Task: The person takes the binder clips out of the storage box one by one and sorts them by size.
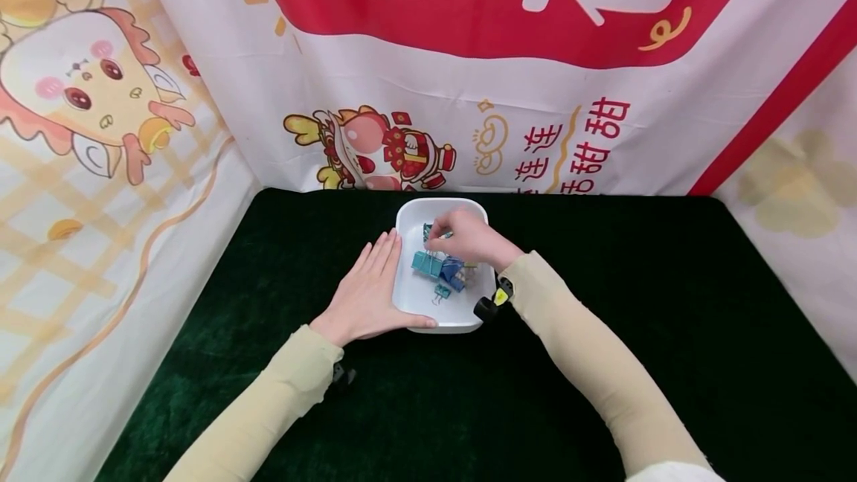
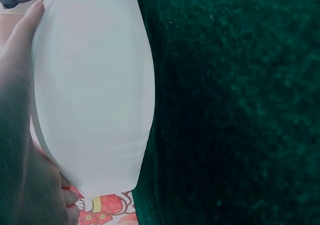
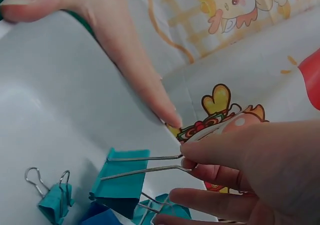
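Observation:
A white rectangular tray (image 1: 462, 317) holds several binder clips. Thumb and forefinger of my right hand (image 1: 466, 236) pinch the wire handles of a large teal binder clip (image 3: 122, 180), whose body hangs over the other clips in the right wrist view. Below it are a dark blue clip (image 3: 100, 216) and another teal clip (image 3: 175, 212), partly hidden. Apart from these lies a small teal clip (image 3: 56, 204). My left hand (image 1: 364, 292) rests against the tray, fingers straight along its left side and thumb across the near rim. The left wrist view shows the tray's outer wall (image 2: 95, 85).
The tray stands on a dark green cloth-covered table (image 1: 415, 407), near its far edge. Behind rises a white and red printed cloth (image 1: 428, 80). Another printed cloth (image 1: 134, 244) hangs on the left. A black wrist camera (image 1: 492, 303) sits beside the tray's right rim.

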A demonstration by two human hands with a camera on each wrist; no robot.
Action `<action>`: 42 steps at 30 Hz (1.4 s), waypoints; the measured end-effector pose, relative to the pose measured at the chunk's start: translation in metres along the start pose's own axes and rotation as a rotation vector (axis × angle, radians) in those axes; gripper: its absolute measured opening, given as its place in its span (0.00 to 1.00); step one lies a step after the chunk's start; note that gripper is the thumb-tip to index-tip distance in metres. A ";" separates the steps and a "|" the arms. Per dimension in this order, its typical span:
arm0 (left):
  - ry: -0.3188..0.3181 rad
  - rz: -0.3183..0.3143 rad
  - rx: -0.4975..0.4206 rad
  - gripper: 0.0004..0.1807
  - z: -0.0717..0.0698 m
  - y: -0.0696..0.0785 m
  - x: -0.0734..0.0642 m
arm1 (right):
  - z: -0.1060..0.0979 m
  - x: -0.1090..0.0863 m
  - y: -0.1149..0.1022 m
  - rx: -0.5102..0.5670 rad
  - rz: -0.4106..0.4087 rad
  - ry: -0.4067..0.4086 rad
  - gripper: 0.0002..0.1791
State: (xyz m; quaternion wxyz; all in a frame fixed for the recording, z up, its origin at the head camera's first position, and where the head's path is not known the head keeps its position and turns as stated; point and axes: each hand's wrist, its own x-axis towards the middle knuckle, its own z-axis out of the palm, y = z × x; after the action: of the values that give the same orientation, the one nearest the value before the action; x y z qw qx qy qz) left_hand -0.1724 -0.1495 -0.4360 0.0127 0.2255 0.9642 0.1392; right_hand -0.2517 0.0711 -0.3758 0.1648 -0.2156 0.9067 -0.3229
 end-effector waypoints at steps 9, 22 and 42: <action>0.009 -0.006 -0.012 0.77 0.001 0.000 -0.001 | 0.009 0.001 0.003 -0.053 -0.015 -0.104 0.10; 0.009 -0.012 -0.009 0.77 0.002 0.001 -0.001 | 0.017 0.004 0.009 0.057 0.096 -0.056 0.32; -0.008 -0.015 -0.036 0.77 0.000 0.000 0.000 | -0.034 -0.025 0.001 0.345 0.010 0.179 0.35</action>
State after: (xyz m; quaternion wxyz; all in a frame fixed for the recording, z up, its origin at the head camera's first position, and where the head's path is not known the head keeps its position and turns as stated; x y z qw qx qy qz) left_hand -0.1721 -0.1495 -0.4357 0.0216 0.2186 0.9631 0.1554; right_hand -0.2454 0.1022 -0.3476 0.1194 -0.1501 0.8501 -0.4905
